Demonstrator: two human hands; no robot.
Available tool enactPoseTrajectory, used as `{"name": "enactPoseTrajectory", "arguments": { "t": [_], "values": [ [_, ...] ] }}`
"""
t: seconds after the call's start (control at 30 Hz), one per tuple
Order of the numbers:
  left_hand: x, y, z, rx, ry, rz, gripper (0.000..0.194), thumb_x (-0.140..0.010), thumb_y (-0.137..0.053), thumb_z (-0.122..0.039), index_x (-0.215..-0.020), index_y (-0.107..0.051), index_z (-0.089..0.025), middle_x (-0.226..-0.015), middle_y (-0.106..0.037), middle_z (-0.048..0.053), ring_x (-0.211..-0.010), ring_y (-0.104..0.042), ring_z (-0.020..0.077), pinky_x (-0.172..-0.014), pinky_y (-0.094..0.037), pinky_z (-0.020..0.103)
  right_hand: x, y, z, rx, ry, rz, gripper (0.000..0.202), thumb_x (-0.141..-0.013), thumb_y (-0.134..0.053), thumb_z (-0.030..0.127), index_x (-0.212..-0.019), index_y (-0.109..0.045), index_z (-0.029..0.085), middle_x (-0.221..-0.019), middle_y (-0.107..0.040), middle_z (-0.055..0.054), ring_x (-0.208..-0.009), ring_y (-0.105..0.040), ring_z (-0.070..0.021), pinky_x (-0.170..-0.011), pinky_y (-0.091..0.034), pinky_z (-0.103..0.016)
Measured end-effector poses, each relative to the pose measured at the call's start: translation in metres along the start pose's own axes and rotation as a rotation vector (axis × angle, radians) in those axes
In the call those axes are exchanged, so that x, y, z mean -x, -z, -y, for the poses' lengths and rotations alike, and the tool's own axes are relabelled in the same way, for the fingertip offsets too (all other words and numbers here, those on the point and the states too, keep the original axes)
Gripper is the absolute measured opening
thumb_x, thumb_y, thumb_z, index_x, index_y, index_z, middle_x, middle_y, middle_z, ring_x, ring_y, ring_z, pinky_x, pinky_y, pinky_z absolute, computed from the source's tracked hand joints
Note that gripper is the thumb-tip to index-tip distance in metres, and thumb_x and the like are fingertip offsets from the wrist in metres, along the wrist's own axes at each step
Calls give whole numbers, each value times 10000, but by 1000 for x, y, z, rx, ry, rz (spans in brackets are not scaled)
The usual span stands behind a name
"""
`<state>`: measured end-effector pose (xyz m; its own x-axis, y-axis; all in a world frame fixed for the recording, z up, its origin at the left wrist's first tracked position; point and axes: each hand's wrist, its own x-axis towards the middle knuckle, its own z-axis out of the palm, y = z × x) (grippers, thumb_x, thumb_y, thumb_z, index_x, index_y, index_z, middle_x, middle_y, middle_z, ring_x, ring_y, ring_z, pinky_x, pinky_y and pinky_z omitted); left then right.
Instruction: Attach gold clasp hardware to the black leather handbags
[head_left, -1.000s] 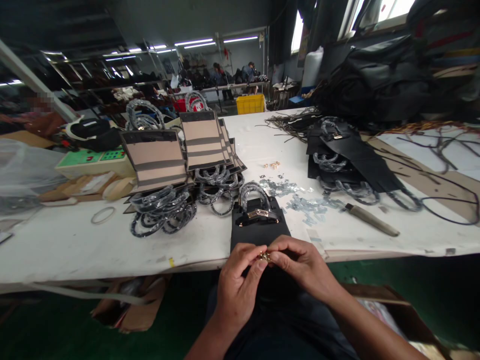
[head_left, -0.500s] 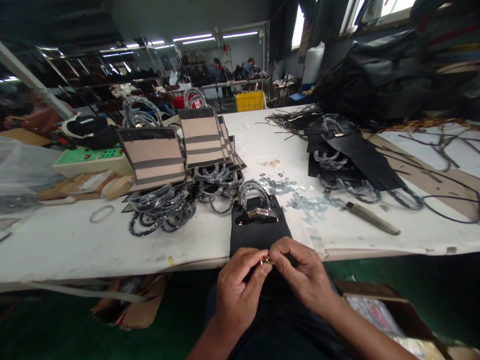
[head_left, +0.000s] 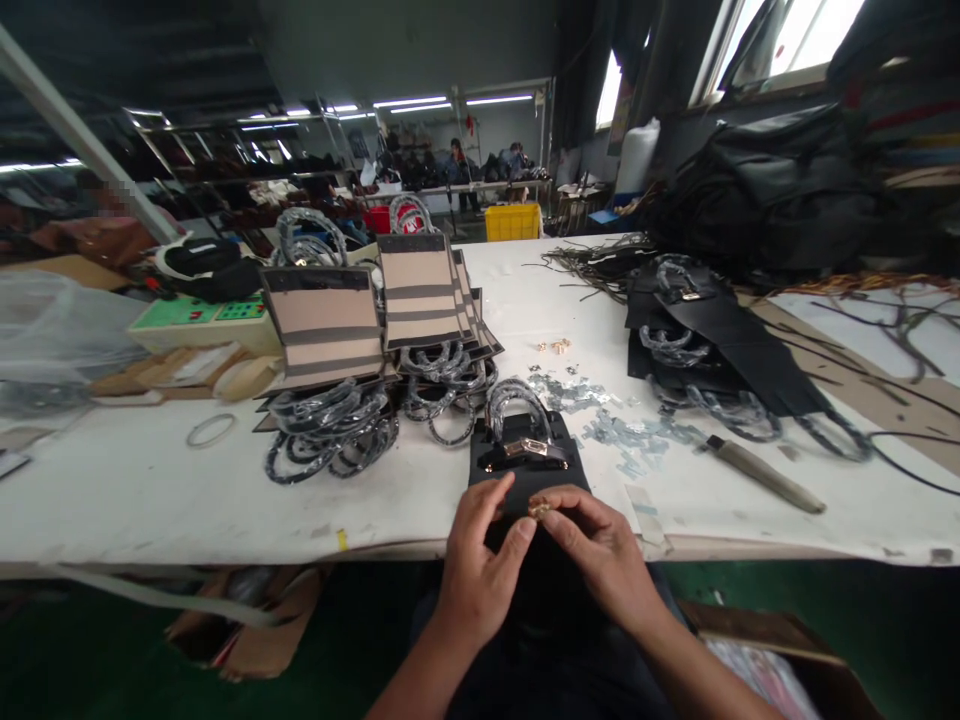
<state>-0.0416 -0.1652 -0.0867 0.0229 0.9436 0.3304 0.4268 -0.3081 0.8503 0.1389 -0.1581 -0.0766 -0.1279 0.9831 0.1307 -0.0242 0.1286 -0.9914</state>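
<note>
Between the thumb and fingers of my right hand (head_left: 604, 550) is a small gold-coloured metal fitting (head_left: 538, 508), its exact kind too small to tell. My left hand (head_left: 480, 560) is beside it with thumb and forefinger apart; the thumb tip comes close to the fitting, and I cannot tell whether it touches. Beyond both hands lies a black bag piece (head_left: 487, 487) at the table's front edge. It bears a plastic-wrapped handle (head_left: 517, 400) and a dark strap with a gold clasp (head_left: 526, 448). My hands hide its near end.
Flat silver metal plates (head_left: 637, 437) are scattered right of the bag piece, with gold fittings (head_left: 560, 346) behind them. Tan-lined bag panels (head_left: 322, 315) with wrapped handles stand left. A dark-tipped tool (head_left: 765, 475) and black panels (head_left: 739, 345) lie right. A cardboard box (head_left: 266, 630) sits below the table.
My left forefinger and thumb have come away from the gold fitting and spread apart. The fitting stays in my right fingers. The camera view has tilted up and shifted slightly left.
</note>
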Motion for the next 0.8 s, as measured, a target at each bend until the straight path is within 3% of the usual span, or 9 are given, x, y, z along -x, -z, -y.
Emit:
{"name": "enactPoseTrajectory", "arguments": {
  "t": [0.13, 0.27, 0.37, 0.47, 0.57, 0.7, 0.8],
  "values": [
    [-29, 2, 38, -356, 2, -156, 614, -862, -741, -332, -1431, -541, -223, -1389, -605, 142, -1320, -533, 338, -1114, -460, 514, -19, 3, -18, 209, 25, 27, 204, -935, -689, 422, -911, -711, 221, -1230, -720, -101, -1156, -663, -287, -1043, -479, -427],
    [-56, 0, 56, -524, 135, -62, 691, -812, -779, -369, -1421, -544, -143, -1335, -649, 194, -1266, -576, 385, -1075, -479, 530, -33, -1, -25, 337, 72, 59, 157, -923, -689, 382, -894, -719, 230, -1426, -629, -114, -1320, -583, -313, -1144, -407, -482],
    [-67, -3, 54, -521, 157, -87, 690, -823, -764, -373, -1427, -538, -128, -1318, -654, 199, -1261, -583, 384, -1067, -476, 520, -43, -7, -21, 333, 85, 63, 141, -920, -693, 373, -904, -731, 239, -1512, -566, -104, -1410, -509, -319, -1205, -339, -513],
    [-75, -4, 48, -363, 196, -162, 718, -809, -773, -353, -1453, -519, -161, -1321, -654, 175, -1249, -606, 354, -1055, -483, 486, -53, -10, -12, 234, 105, 74, 125, -927, -698, 372, -921, -729, 251, -1541, -543, -86, -1429, -492, -312, -1221, -324, -524],
    [-81, -2, 40, -60, 310, -214, 750, -762, -821, -364, -1435, -541, -188, -1321, -675, 153, -1236, -630, 335, -1055, -481, 458, -59, -8, -3, 126, 145, 101, 115, -934, -700, 371, -943, -727, 259, -1536, -551, -72, -1432, -492, -301, -1217, -346, -515],
    [-81, 4, 30, 435, 492, -77, 497, -759, -829, -442, -1163, -723, -172, -1100, -779, 119, -1034, -721, 316, -930, -540, 408, -65, 6, 0, 187, 195, 89, 108, -938, -698, 362, -939, -727, 258, -1455, -619, -69, -1342, -578, -285, -1176, -407, -481],
    [-78, 8, 30, 604, 593, -25, 424, -759, -831, -478, -1044, -757, -174, -1003, -793, 96, -922, -737, 294, -829, -560, 374, -72, 24, -4, 382, 231, 29, 104, -939, -694, 345, -986, -734, 262, -1250, -729, -68, -1139, -692, -258, -1047, -515, -427]
  ]
}}
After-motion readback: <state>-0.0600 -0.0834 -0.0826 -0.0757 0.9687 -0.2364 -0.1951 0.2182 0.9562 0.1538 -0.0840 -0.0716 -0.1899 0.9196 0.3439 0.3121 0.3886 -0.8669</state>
